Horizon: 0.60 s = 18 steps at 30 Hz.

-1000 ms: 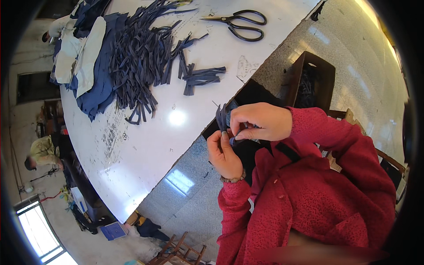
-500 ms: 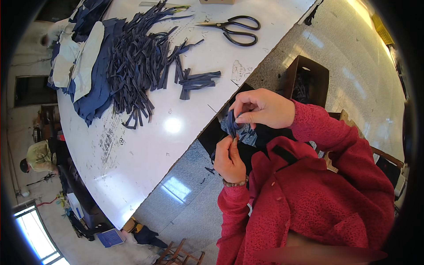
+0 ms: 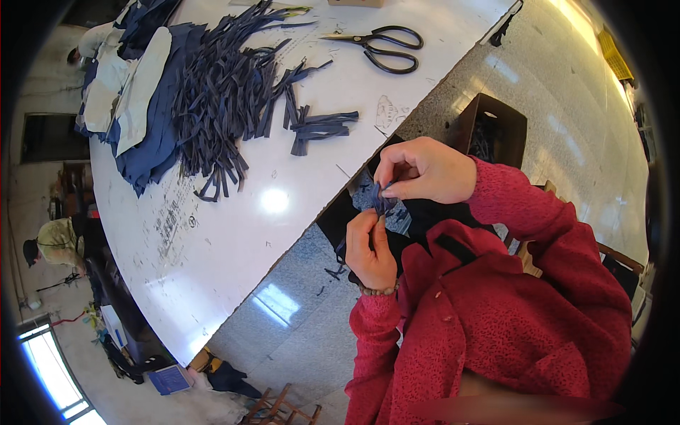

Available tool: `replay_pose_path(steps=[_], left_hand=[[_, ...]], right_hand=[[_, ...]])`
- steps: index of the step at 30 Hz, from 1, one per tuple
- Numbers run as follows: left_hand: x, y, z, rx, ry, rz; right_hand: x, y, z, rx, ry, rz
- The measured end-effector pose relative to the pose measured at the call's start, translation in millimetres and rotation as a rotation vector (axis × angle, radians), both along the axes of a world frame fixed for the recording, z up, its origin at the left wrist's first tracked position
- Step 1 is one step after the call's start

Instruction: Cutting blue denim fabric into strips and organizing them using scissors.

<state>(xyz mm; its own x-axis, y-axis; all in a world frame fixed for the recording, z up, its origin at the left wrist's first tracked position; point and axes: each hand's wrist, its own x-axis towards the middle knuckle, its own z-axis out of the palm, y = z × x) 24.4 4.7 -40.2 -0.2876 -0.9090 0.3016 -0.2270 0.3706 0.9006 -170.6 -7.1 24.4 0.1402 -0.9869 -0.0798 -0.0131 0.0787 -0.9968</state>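
Just off the table's near edge, both my hands pinch a small bunch of dark blue fabric strips (image 3: 382, 202). My left hand (image 3: 371, 249) grips its lower end between thumb and fingertips. At its upper end, my right hand (image 3: 423, 170) is closed with thumb against forefinger. My fingers hide part of the bunch. On the white table (image 3: 248, 244) lie a few sorted fabric strips (image 3: 324, 126), and beyond them a large tangled heap of the same strips (image 3: 219, 99). Black-handled scissors (image 3: 386, 46) rest farther back, blades pointing left.
Dark blue cloth sheets (image 3: 152, 152) with pale pattern pieces (image 3: 145, 92) lie at the table's left. Below the table edge to my right stands a brown open box (image 3: 513, 134) with dark scraps. Another person (image 3: 60, 244) is at far left; a wooden stool (image 3: 283, 409) stands at bottom.
The fabric strips between my fingers have shifted and look more bunched. My hands have barely moved. The view has shifted slightly, and the far-left person's pose differs a little.
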Motion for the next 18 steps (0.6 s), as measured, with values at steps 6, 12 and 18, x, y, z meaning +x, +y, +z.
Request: replay_pose_path(steps=[6,12,18], left_hand=[[-11.2,-3.1,7.1,0.396,0.552,0.066],[-14.3,-4.1,6.4,0.447,0.456,-0.006],[-15.9,4.5,15.5,0.388,0.429,0.169]], right_hand=[[0.4,-5.8,24.2,-0.273,0.345,0.167],[11.8,-5.9,19.3,-0.38,0.411,0.277],[16.3,8.5,6.1,0.095,-0.01,-0.069]])
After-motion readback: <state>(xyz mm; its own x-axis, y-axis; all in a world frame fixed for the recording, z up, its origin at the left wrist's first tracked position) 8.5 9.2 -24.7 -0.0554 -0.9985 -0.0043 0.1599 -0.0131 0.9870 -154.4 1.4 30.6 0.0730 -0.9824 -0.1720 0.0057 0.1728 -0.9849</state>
